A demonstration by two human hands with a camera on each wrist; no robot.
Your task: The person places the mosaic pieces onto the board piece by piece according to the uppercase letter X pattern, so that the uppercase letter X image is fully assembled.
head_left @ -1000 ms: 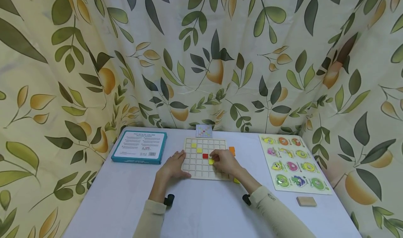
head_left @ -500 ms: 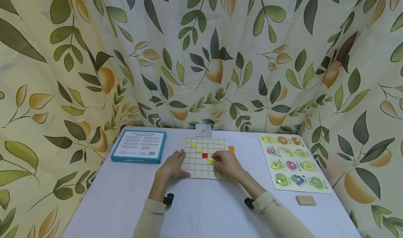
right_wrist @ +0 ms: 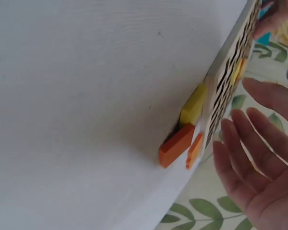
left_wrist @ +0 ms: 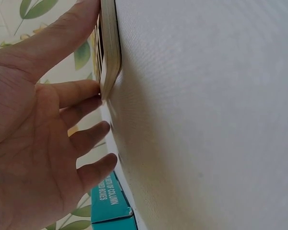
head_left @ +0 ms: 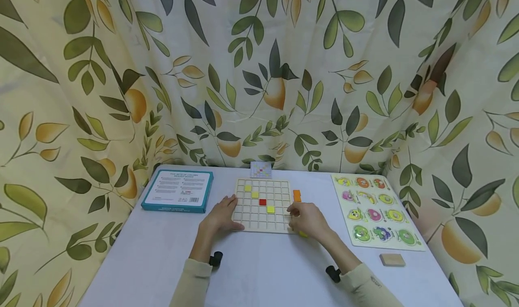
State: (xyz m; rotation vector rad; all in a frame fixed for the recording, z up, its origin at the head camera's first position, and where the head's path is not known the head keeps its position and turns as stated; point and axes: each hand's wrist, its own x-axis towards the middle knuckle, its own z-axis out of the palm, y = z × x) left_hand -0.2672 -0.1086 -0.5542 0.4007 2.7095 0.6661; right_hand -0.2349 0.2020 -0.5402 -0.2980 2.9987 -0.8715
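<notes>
A square wooden grid board (head_left: pixel 251 217) lies mid-table. On a diagonal across it sit a yellow tile (head_left: pixel 248 188), another yellow tile (head_left: pixel 255 194), a red tile (head_left: pixel 262 202) and a third yellow tile (head_left: pixel 270 209). My left hand (head_left: pixel 222 214) rests at the board's left edge, thumb by the near corner and fingers spread along the side. Over the right edge hovers my right hand (head_left: pixel 310 219), its fingers loosely bent with nothing between them in the right wrist view. Beside that edge lie a yellow block (right_wrist: pixel 193 105), an orange-red block (right_wrist: pixel 176 145) and an orange piece (right_wrist: pixel 194 151).
A small patterned card (head_left: pixel 261 170) stands behind the board. To the left is a teal-edged box (head_left: pixel 178 190). At right lie a fruit picture board (head_left: pixel 366 210) and a small wooden block (head_left: pixel 392 259). A leaf-patterned curtain (head_left: pixel 263 131) surrounds the table.
My right hand has moved right, from beside the lowest yellow tile to the board's right edge, uncovering that tile and nearby squares. My left hand stays in place.
</notes>
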